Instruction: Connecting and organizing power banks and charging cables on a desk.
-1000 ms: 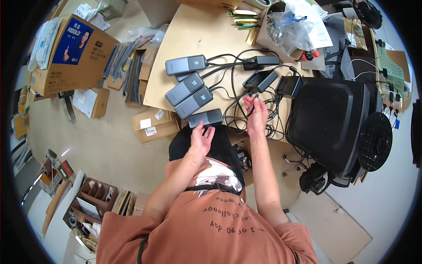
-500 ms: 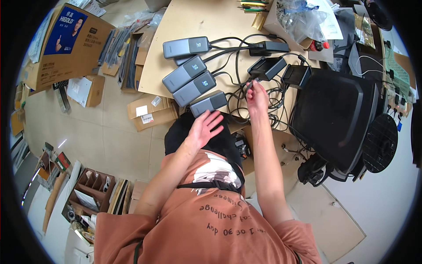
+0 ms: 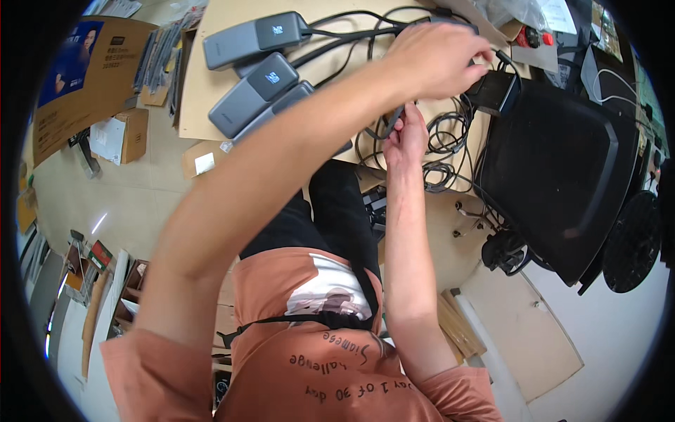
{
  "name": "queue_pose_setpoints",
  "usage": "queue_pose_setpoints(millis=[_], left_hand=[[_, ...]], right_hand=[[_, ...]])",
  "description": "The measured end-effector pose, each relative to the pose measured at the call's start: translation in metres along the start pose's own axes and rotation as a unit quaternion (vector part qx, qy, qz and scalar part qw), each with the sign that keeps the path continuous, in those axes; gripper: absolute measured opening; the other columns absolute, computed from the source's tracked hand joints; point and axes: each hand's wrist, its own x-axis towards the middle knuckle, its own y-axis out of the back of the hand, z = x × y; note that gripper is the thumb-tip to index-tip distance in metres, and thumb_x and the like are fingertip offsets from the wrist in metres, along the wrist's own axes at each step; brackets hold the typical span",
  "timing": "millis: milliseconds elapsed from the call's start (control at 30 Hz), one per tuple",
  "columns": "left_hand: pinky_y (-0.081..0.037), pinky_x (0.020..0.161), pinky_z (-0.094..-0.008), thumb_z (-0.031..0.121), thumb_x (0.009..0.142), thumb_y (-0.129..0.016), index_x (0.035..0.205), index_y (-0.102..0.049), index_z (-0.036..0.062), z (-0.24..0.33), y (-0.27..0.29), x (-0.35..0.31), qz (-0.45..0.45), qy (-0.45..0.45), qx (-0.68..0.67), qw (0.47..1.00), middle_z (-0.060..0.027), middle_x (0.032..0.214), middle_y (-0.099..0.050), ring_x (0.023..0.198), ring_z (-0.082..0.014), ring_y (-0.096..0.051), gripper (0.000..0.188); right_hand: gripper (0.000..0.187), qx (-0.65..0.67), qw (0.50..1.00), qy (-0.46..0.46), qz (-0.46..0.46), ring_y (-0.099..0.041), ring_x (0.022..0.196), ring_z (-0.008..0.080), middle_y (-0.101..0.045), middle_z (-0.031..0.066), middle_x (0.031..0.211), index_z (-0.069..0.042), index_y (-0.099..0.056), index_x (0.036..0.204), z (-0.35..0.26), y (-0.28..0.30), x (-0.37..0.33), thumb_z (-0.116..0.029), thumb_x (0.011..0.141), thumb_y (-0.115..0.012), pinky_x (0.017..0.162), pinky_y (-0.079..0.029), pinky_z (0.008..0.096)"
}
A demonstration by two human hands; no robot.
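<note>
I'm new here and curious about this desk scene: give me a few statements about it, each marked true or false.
1. The left hand reaches farther over the table than the right hand. True.
2. The right hand holds a dark cable. True.
3. The grey power banks lie on the floor. False: the power banks lie on the table.
4. The black chair is left of the table. False: the chair is to its right.

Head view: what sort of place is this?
Probably a small workshop or storage office: gray power-bank-like devices with lit displays on a wooden-topped table, and a large cardboard box standing beyond its left side.
</note>
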Motion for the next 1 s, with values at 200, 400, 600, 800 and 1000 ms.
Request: queue_pose_setpoints(millis=[200, 400, 600, 800, 1000], left_hand=[[-0.042, 0.113, -0.0437, 0.046, 0.078, -0.083, 0.134, -0.056, -0.0089, 0.006, -0.027, 0.033, -0.212, -0.011, 0.128, 0.969, -0.0206, 0.134, -0.058, 0.127, -0.0379, -0.052, 0.083], [-0.047, 0.108, -0.0447, 0.031, 0.078, -0.083, 0.116, -0.071, -0.0032, 0.004, -0.062, 0.028, -0.252, -0.088, 0.323, 0.908, -0.0204, 0.133, -0.059, 0.128, -0.0377, -0.052, 0.053], [-0.056, 0.096, -0.0401, 0.014, 0.086, -0.072, 0.131, -0.061, -0.0038, 0.028, -0.046, 0.008, -0.212, -0.006, 0.315, 0.925, -0.0211, 0.135, -0.058, 0.128, -0.0379, -0.055, 0.05], [-0.06, 0.09, -0.0418, 0.007, 0.086, -0.069, 0.127, -0.061, -0.0014, 0.001, -0.063, 0.028, -0.241, 0.106, 0.202, 0.943, -0.0229, 0.122, -0.069, 0.111, -0.0325, -0.071, 0.042], [-0.06, 0.088, -0.0414, 0.007, 0.086, -0.067, 0.12, -0.065, -0.0006, 0.021, -0.049, 0.04, -0.294, 0.115, 0.17, 0.934, -0.0224, 0.112, -0.073, 0.104, -0.0336, -0.073, 0.035]], right_hand=[[0.01, 0.008, 0.999, 0.043, 0.008, -0.048, 0.052, 0.0027, -0.07, 0.0046, 0.081, -0.007, -0.065, 0.098, 0.012, 0.017, 0.002, -0.016, 0.099, -0.069, 0.042, -0.033, 0.0175], [0.012, 0.028, 0.993, 0.111, 0.002, -0.045, 0.054, 0.0024, -0.068, 0.0011, 0.08, -0.007, -0.065, 0.096, 0.022, 0.003, 0.007, -0.017, 0.097, -0.072, 0.045, -0.029, 0.0185], [0.012, 0.03, 0.992, 0.121, 0.007, -0.049, 0.059, 0.0045, -0.066, 0.0007, 0.079, -0.003, -0.066, 0.098, 0.021, 0.01, 0.006, -0.013, 0.097, -0.072, 0.052, -0.036, 0.0205], [0.012, 0.047, 0.99, 0.136, -0.006, -0.059, 0.068, 0.0098, -0.069, 0.0071, 0.085, 0.0, -0.064, 0.103, 0.028, -0.008, 0.001, -0.011, 0.1, -0.068, 0.064, -0.052, 0.0255], [0.015, 0.062, 0.988, 0.143, 0.015, -0.061, 0.073, 0.0122, -0.068, 0.0082, 0.088, 0.002, -0.06, 0.106, 0.023, -0.013, 0.002, -0.01, 0.1, -0.067, 0.066, -0.052, 0.0264]])
